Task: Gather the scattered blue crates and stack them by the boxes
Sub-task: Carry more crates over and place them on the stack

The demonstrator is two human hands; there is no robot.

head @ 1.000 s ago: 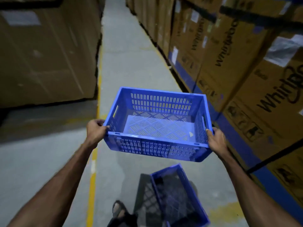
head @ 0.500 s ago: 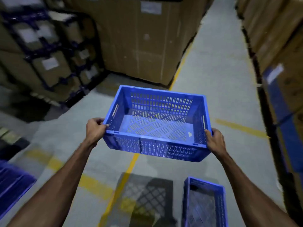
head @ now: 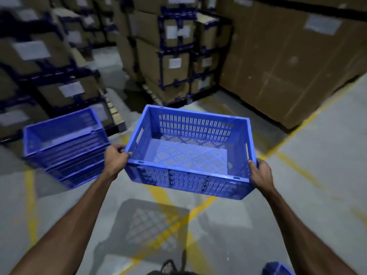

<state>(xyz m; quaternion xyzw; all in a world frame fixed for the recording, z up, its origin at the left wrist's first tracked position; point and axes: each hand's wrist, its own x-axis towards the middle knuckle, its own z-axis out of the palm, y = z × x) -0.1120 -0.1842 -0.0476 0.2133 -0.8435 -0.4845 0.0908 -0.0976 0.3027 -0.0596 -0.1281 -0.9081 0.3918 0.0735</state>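
**A:** Crates, and a change of scene! A second ago the view ran straight down the aisle past big cartons; now it has swung round, and the boxes (head: 174, 62) on their pallets fill everything from ten to one o'clock.

**B:** And look at nine o'clock: the stack of blue crates (head: 65, 147) has come into view, standing on the floor (head: 317, 195) just in front of those boxes. That's the drop-off, I'd say.

**A:** Carried crate (head: 190, 151) hasn't budged in the grip, though. Dead centre, level, empty, held clear of the floor.

**B:** Left hand (head: 116, 159) clenched on the near left corner of the rim, right hand (head: 260, 175) clamped on the near right corner. Fingers wrapped over the edge both sides.

**A:** Down at five o'clock, a sliver of another blue crate (head: 277, 269) on the floor.

**B:** So the turn is made. What's left for this one, I reckon, is a few steps towards nine and lowering it squarely onto the stack.
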